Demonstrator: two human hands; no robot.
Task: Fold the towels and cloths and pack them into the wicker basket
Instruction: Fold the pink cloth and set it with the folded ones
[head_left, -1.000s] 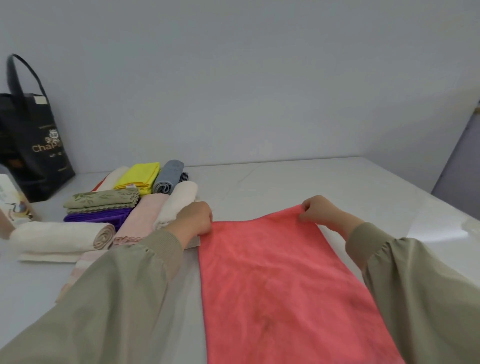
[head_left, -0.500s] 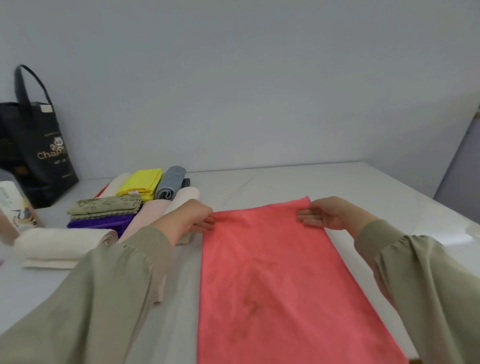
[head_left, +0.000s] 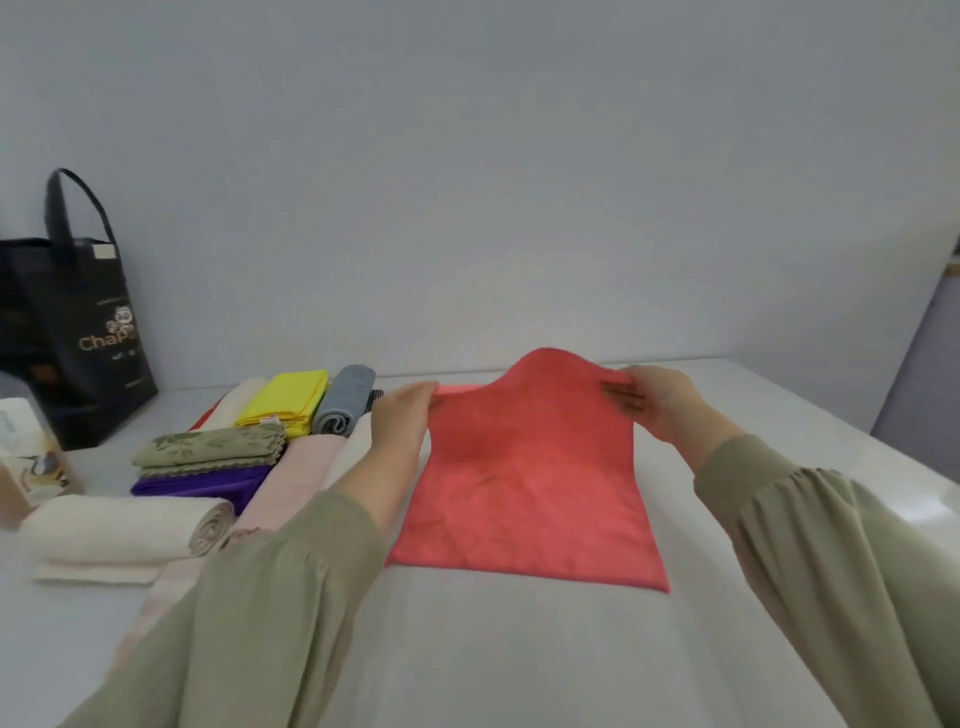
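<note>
A coral-red towel (head_left: 524, 483) lies on the white table (head_left: 519, 649) in front of me, its far edge lifted off the surface. My left hand (head_left: 400, 421) pinches the far left corner and my right hand (head_left: 649, 402) pinches the far right corner. The middle of the raised edge bulges upward between them. The near edge still rests flat on the table. No wicker basket is in view.
Left of the towel lie folded and rolled cloths: yellow (head_left: 285, 400), grey roll (head_left: 345, 400), olive patterned (head_left: 213, 449), purple (head_left: 202, 486), pink (head_left: 296, 478), cream roll (head_left: 124, 527). A black tote bag (head_left: 78, 332) stands at the back left by the wall.
Both hands have taken hold of the towel's far corners and lifted that edge off the table. The towel now shows shorter, with its near edge in view.
</note>
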